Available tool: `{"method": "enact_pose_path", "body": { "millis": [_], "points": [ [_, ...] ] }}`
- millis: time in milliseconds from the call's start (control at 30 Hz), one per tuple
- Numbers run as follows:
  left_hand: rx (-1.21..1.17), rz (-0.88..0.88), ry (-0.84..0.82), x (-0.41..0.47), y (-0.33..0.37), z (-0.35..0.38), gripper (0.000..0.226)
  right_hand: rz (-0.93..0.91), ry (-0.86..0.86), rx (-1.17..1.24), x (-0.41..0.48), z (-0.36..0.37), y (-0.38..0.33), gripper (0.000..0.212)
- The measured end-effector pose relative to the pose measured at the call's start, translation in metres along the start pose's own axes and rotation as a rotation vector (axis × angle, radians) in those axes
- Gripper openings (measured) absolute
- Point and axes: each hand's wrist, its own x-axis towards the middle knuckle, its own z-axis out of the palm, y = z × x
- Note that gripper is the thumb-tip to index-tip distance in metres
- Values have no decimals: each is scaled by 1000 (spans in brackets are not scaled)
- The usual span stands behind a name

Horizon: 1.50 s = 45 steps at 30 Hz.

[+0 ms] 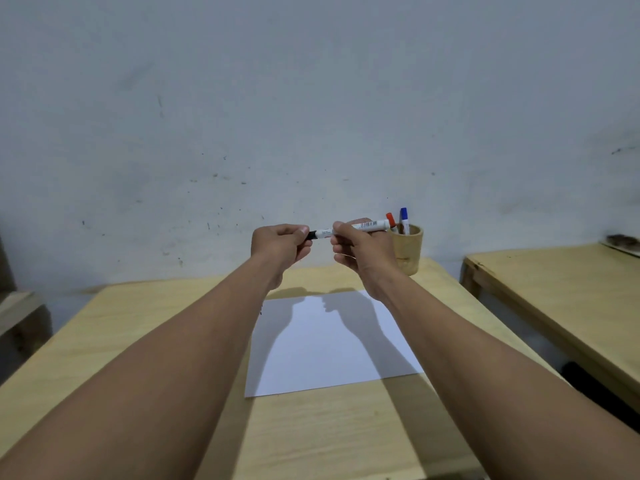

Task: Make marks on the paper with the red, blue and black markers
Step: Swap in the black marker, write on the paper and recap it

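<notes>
I hold the black marker (370, 225) level in the air above the far edge of the table. My right hand (360, 249) grips its white barrel. My left hand (280, 245) pinches the black cap end on the left. Below them a white sheet of paper (329, 351) lies flat on the wooden table (121, 341), with the shadows of my arms across it. The red marker (391, 220) and the blue marker (404, 218) stand cap-up in a wooden cup (410, 252) at the far right of the table.
A grey-white wall rises just behind the table. A second wooden table (561, 292) stands to the right across a narrow gap. Part of a wooden piece of furniture (17, 313) shows at the left edge.
</notes>
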Motion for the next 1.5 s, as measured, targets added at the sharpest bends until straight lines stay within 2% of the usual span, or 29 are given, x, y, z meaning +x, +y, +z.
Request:
{"method": "enact_pose_path", "body": {
  "millis": [133,233,300,500,633,733,833,1033,1167,1367,1500],
  "points": [
    [-62,-14,-9,1,1,11,8,17,-20,0,2,-16,-9,16],
    [-64,25,14,3,8,25,6,67,-40,145,1,-24,-15,13],
    [-40,55,25,8,15,31,7,92,-54,160,3,-30,-19,17],
    [105,181,23,17,20,43,14,75,-115,-188,12,-59,-31,29],
    [149,218,11,19,19,58,11,13,-187,-484,21,-77,-38,17],
    [180,267,-45,19,19,74,10,-38,-200,-610,27,-88,-38,16],
    [165,280,-93,19,20,96,9,-84,-162,-662,37,-97,-40,17],
    [171,212,-86,26,7,132,29,-172,7,-693,61,-118,-51,13],
    [431,223,-121,27,-26,147,43,-239,154,-726,85,-132,-59,15],
    [644,146,-245,40,-76,172,89,-327,261,-815,113,-144,-57,14],
    [681,200,-274,48,-88,183,75,-334,245,-885,134,-146,-45,9]
  ]
}}
